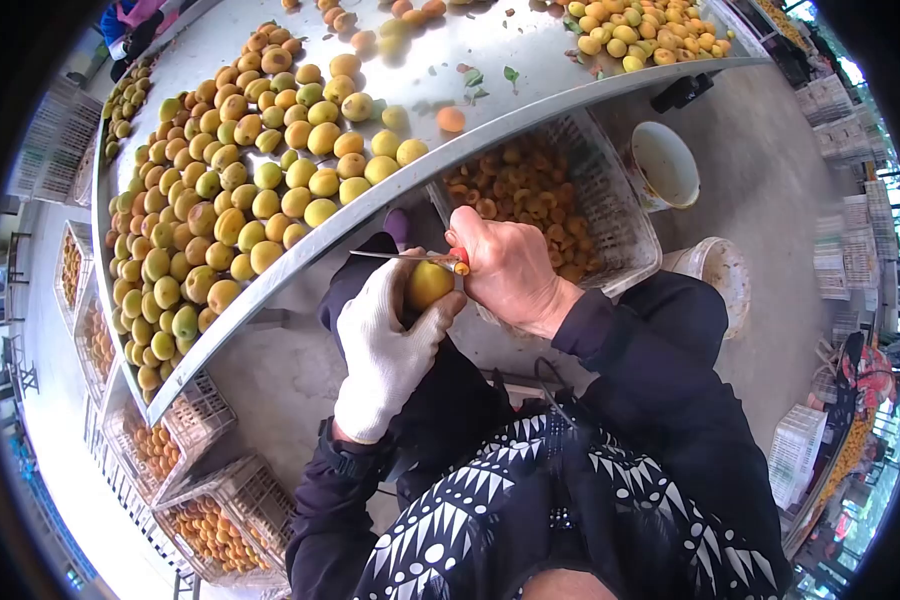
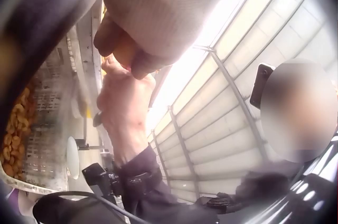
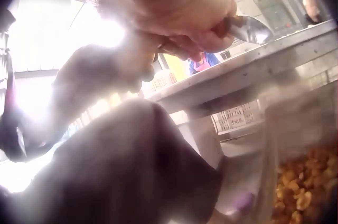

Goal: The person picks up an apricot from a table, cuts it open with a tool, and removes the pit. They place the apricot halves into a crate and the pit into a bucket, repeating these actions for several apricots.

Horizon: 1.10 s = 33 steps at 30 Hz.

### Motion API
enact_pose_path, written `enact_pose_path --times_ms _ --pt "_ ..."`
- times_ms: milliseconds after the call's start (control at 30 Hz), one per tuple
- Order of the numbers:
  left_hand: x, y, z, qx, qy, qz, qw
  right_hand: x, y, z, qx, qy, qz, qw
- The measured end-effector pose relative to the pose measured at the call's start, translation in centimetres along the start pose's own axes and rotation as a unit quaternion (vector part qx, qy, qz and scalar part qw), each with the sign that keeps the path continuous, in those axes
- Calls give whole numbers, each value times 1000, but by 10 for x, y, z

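From my head, one camera is looking forward and down on my gloved left hand, my bare right hand and the table. Close to each hand, my left-wrist camera is facing past it toward pale panels, my right-wrist one toward the table's edge; all three are sharing the crate.

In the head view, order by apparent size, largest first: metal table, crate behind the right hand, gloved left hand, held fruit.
1. Metal table
2. Crate
3. Gloved left hand
4. Held fruit
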State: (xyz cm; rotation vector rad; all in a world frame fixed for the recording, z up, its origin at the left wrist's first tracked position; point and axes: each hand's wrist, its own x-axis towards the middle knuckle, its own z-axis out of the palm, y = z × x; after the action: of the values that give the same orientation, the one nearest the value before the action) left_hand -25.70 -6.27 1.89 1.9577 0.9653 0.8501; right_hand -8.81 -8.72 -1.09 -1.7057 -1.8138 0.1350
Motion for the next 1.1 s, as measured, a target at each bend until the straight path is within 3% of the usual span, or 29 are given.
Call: enact_pose_path --times_ms 33,67,133,167,300,333,367,467,567,600,767,833,900,967,1000,1067,1100 --pt "-3 7 -2 -17 3 -47 999 -2 -4 -2 3 12 -1 1000" --pt "-6 10 -3 -13 7 -43 999 -3 -6 -4 6 24 -5 1000" --pt "-14 19 -8 -129 -7 -79 988 -7 -3 -2 -20 12 7 1000" --pt "-21 30 -13 -101 -30 -95 990 -9 -2 -2 -49 -4 24 999" --pt "-41 40 -18 -153 -56 -72 984 -20 -2 -8 -30 -40 81 995" --pt "-44 38 -18 -221 -36 -60 973 -22 -5 -15 -5 -80 128 989" --pt "-47 38 -19 -289 -16 -46 956 -26 -5 -19 -2 -78 121 990" --pt "-51 48 -23 -358 -2 -51 932 -35 -5 -28 92 -162 231 955" --pt "-54 54 -24 -385 19 -35 922 -50 2 -31 167 -187 218 943" --pt "-55 57 -23 -391 23 -31 919 -50 -2 -42 194 -233 238 923" --pt "-57 59 -23 -428 65 -7 902 -76 11 -34 307 -258 270 875" --pt "-58 55 -26 -426 104 -5 898 -85 15 -30 411 -243 266 837" --pt "-61 50 -31 -422 128 -8 897 -87 12 -32 425 -239 261 833" --pt "-64 47 -35 -417 149 -9 897 -82 -4 -42 458 -220 310 804" --pt "-66 46 -37 -410 157 -15 898 -82 -8 -39 457 -221 311 804" --pt "-69 44 -40 -409 164 -26 897 -83 -14 -35 328 -134 234 905" --pt "-70 44 -41 -407 171 -37 896 -83 -16 -32 327 -135 233 906"
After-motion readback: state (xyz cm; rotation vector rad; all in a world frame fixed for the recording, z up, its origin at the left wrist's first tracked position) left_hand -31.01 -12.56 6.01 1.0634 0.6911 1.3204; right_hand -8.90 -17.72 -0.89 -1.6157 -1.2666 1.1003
